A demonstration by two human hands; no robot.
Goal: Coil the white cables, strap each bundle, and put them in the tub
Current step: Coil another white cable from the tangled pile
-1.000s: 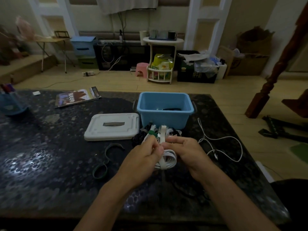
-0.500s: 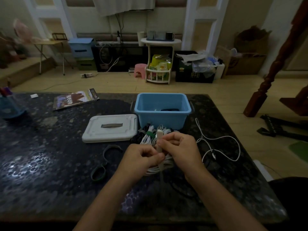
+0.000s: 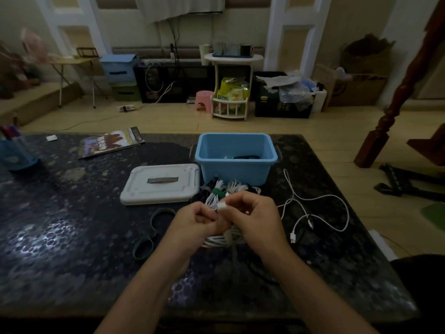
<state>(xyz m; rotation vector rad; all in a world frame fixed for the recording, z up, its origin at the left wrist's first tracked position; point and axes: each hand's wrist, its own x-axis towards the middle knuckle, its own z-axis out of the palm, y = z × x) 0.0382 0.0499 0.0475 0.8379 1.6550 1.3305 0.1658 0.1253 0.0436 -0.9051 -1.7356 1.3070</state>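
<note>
A coiled white cable bundle (image 3: 220,240) lies on the dark table under both hands. My left hand (image 3: 195,220) pinches the coil's top. My right hand (image 3: 256,213) holds the end of a white strap (image 3: 222,206) that runs down over the coil. Behind them lies a pile of bundled cables (image 3: 222,190), white and black, one with a green strap. A loose white cable (image 3: 317,208) sprawls to the right. The blue tub (image 3: 236,169) stands at the table's far side with a dark item inside.
The tub's white lid (image 3: 160,183) lies left of the tub. Dark green straps (image 3: 150,233) lie left of my hands. A magazine (image 3: 110,142) and a blue pen holder (image 3: 14,155) sit far left. The table's right edge is near the loose cable.
The coil has come down from in front of the tub toward the table. My right hand has pulled the white strap's end upward over the coil while the left hand keeps its pinch.
</note>
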